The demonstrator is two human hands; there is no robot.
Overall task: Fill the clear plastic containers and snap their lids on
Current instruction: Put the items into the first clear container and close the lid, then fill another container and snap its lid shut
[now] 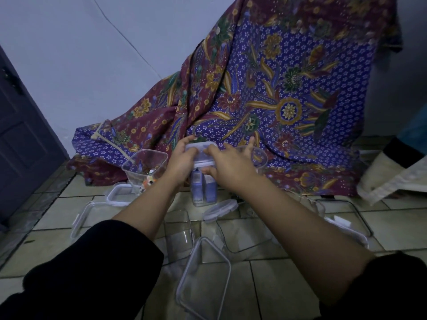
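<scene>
Leftmost, an open clear container point(144, 166) holding small items stood on the tiled floor point(288, 285). Beside it, the left hand point(182, 161) and right hand point(231, 166) each closed their grip on a lid point(200, 150), pressing it atop a tall container point(203, 189) holding blue boxes.

Black sleeves point(92, 269) pushed up to the elbows leave both forearms point(288, 218) bare.

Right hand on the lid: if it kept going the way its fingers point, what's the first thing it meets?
Probably the patterned purple-and-maroon batik cloth draped just beyond. The right hand points forward over the clear snap-on lid; its fingertips already overlap the cloth in view, though depth is unclear.
</scene>
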